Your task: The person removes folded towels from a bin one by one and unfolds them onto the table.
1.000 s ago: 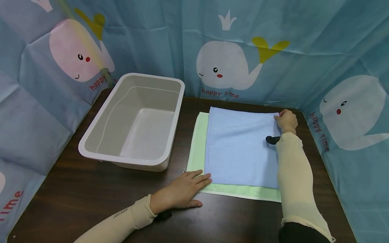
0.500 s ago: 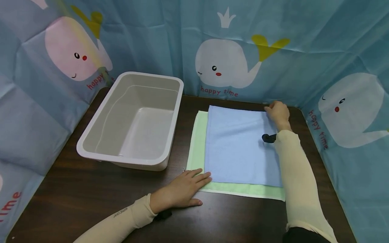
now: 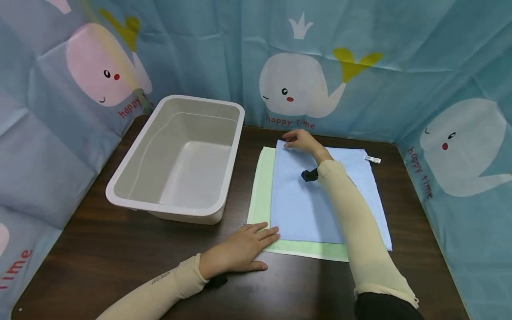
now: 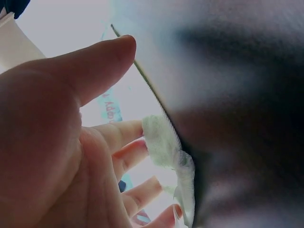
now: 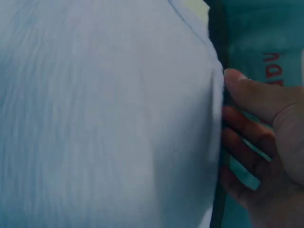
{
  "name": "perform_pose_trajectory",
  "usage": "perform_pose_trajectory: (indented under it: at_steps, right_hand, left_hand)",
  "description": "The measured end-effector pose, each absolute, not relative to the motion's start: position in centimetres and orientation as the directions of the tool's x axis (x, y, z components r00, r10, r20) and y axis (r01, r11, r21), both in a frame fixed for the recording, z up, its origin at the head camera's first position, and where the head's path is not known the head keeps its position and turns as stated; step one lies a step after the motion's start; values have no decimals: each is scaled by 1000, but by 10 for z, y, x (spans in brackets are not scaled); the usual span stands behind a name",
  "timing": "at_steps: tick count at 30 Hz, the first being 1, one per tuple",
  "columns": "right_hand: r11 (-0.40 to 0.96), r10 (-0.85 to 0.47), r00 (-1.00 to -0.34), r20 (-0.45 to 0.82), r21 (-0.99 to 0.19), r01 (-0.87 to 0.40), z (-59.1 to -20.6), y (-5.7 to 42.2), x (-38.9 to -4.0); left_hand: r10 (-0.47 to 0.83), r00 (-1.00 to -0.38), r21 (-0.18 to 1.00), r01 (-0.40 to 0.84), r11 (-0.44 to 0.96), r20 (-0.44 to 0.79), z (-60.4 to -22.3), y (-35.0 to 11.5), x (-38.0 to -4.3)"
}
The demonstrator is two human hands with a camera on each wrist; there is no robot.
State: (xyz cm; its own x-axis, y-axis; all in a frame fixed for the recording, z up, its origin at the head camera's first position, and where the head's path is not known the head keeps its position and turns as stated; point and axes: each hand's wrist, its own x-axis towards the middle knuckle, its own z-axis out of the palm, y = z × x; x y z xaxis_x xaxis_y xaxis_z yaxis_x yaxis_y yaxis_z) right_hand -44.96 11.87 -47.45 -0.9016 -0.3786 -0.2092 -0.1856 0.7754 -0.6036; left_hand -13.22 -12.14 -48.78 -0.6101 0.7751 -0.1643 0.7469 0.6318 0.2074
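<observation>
A light blue towel (image 3: 304,195) lies spread over a pale green towel (image 3: 262,186), whose left and front margins show. My left hand (image 3: 240,249) rests with straight fingers on the front left corner of the towels. In the left wrist view, its fingers (image 4: 128,130) touch a green towel edge. At the blue towel's far left corner is my right hand (image 3: 302,141), fingers lightly bent along the edge. The right wrist view shows the thumb (image 5: 240,88) at the blue edge, apart from the other fingers. Part of the blue towel hides under the right forearm.
A deep grey-white plastic basin (image 3: 196,178) stands on the dark wooden table (image 3: 132,249), left of the towels. A white label (image 3: 373,159) sticks out at the blue towel's far right corner. A whale-print curtain (image 3: 224,53) hangs round the table's back and sides.
My right hand has let go of the blue towel's far right corner and moved left along the far edge to the far left corner. The white label has come into view. The left hand stays put.
</observation>
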Motion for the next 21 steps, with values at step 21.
perform_pose_trajectory:
  at_steps: [21]
  right_hand:
    - [757,-269,-960,-72,-633,-165,-489,97,-458]
  left_hand:
    - [783,-600,181,762,622,-164,-487,-119,-132]
